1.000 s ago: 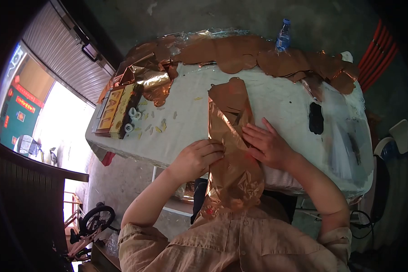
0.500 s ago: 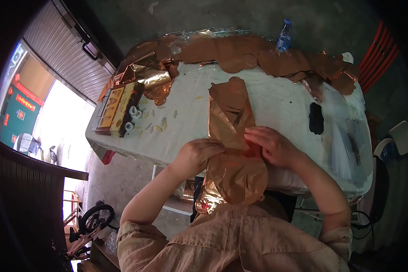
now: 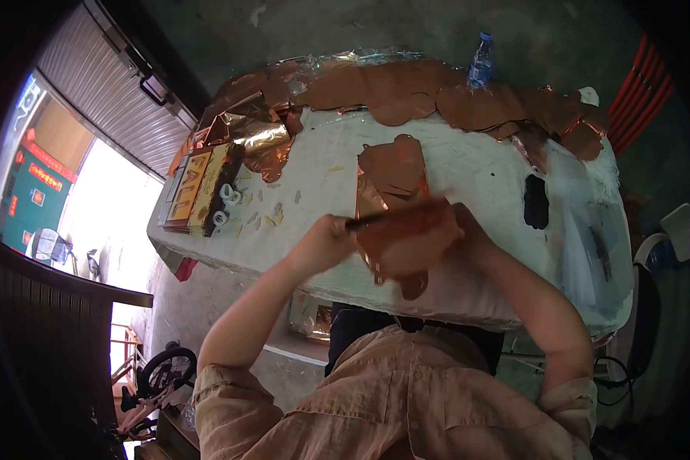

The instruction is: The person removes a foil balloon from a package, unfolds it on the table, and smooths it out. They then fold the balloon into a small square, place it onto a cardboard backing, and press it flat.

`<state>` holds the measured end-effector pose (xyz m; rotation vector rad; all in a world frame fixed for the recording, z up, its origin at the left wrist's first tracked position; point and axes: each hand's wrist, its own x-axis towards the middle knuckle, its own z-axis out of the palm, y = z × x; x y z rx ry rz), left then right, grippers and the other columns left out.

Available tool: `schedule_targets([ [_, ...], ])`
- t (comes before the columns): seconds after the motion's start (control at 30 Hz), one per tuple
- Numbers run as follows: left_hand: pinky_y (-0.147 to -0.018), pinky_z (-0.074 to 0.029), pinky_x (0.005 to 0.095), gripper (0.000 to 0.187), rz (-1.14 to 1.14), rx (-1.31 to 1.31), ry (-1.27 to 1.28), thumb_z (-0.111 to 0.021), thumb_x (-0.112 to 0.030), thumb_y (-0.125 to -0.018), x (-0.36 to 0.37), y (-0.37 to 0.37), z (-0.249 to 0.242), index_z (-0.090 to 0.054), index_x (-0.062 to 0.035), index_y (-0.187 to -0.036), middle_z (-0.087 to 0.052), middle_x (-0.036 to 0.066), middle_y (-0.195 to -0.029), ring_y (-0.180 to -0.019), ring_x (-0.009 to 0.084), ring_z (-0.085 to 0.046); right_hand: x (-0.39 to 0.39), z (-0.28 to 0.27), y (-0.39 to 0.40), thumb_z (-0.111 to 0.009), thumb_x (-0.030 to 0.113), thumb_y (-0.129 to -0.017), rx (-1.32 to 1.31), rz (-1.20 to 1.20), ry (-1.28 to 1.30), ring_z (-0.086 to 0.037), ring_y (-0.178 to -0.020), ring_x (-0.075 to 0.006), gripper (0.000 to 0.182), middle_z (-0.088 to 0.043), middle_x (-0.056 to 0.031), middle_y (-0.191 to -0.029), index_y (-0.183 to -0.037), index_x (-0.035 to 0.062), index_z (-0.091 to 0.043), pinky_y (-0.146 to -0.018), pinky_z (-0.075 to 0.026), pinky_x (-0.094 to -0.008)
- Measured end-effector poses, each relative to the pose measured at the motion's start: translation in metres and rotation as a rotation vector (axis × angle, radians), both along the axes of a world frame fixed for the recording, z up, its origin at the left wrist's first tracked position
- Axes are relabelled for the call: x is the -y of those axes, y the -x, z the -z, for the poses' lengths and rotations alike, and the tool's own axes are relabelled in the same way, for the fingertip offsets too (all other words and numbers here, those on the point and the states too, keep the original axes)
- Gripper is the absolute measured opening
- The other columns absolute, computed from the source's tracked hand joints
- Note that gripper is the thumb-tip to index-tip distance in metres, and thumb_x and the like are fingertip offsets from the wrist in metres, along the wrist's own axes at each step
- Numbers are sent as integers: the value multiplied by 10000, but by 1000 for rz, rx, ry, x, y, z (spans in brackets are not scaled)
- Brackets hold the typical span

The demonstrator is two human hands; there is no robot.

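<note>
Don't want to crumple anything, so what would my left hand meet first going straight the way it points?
The foil: your left hand grips its edge. Beyond, probably your right hand, though blur leaves depth unclear.

Left on the surface (image 3: pixel 475 172): yellow-and-dark packs (image 3: pixel 188 190) with big lettering, white rolls (image 3: pixel 227 195) against their right side, loose small yellowish bits (image 3: pixel 268 221) nearby. Right on it: black item (image 3: pixel 536 202), can't tell what; clear plastic (image 3: pixel 579 249) beside it. Top right: blue-capped bottle (image 3: pixel 480 64), upright; red pipes (image 3: pixel 638 98) farther out. Upper left: ribbed shutter (image 3: pixel 111 88). Lower left: bike wheel (image 3: pixel 167 371).
</note>
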<state>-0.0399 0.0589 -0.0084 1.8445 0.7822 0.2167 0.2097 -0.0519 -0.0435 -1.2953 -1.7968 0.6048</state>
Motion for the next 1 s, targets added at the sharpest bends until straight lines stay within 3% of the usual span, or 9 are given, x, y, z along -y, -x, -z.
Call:
schedule_targets([
  [0.07,-654,-475,256,149,15,198,26,-605,-78,-834,-16,-9,4,-702,-14,-927,-679,35,-777,-682,81,-579,-19,1,0,-568,85,-747,489,146,-64,-628,-921,-312,290,-661,-163,-998,-1023,28,-639,-803,-490,-365],
  [0.1,-652,-466,244,183,38,-3,66,-647,-125,-828,-26,-15,2,-696,-8,-959,-675,29,-818,-705,76,-573,-31,-6,-1,-638,238,-795,-27,206,354,-625,-891,-187,325,-664,-150,-935,-1024,9,-616,-806,-477,-321],
  [0.23,-520,-368,209,199,7,-280,309,-737,-199,-776,-54,-34,-5,-696,-51,-904,-616,-18,-721,-600,54,-504,-36,-23,4,-668,264,-791,32,273,442,-623,-662,-168,305,-644,-84,-669,-750,-37,-640,-659,-498,-311],
  [0.33,-489,-340,205,171,-15,-306,429,-747,-205,-770,-59,-35,-6,-683,-82,-870,-575,-36,-665,-548,54,-469,-45,-39,6,-666,234,-783,-107,297,846,-611,-631,-130,260,-640,-55,-674,-751,-23,-646,-597,-487,-305],
  [0.5,-481,-344,198,238,-69,-229,450,-738,-205,-792,-45,-27,-10,-647,-85,-977,-559,-48,-660,-555,44,-483,-50,-25,-1,-667,177,-753,-187,244,753,-593,-615,-140,203,-627,-70,-678,-768,-25,-658,-555,-472,-316],
  [0.6,-503,-394,202,296,-201,4,240,-714,-167,-813,-19,-16,-2,-608,-43,-1060,-609,-3,-770,-613,48,-523,-56,-17,-7,-664,174,-769,-214,227,778,-598,-636,-125,184,-639,-59,-703,-791,-9,-663,-572,-473,-297],
  [0.67,-669,-497,304,298,-193,170,-311,-684,-109,-799,4,-12,-3,-589,-4,-1062,-614,110,-945,-738,173,-595,-56,-18,-7,-657,180,-787,-212,234,804,-610,-655,-116,178,-646,-49,-714,-813,5,-668,-588,-473,-280],
  [0.77,-903,-461,392,328,8,198,-943,-652,-80,-804,17,-4,1,-590,5,-1114,-587,178,-1140,-995,284,-591,-56,-23,-6,-664,180,-789,-211,181,842,-605,-680,-116,178,-650,-46,-752,-826,6,-664,-603,-469,-282],
  [1.0,-1021,-400,411,369,206,102,-892,-636,-102,-827,38,6,8,-595,14,-1175,-571,188,-1238,-1237,353,-476,-54,-26,-5,-664,153,-766,-249,184,816,-602,-594,-134,159,-643,-70,-686,-739,-4,-657,-530,-471,-293],
])
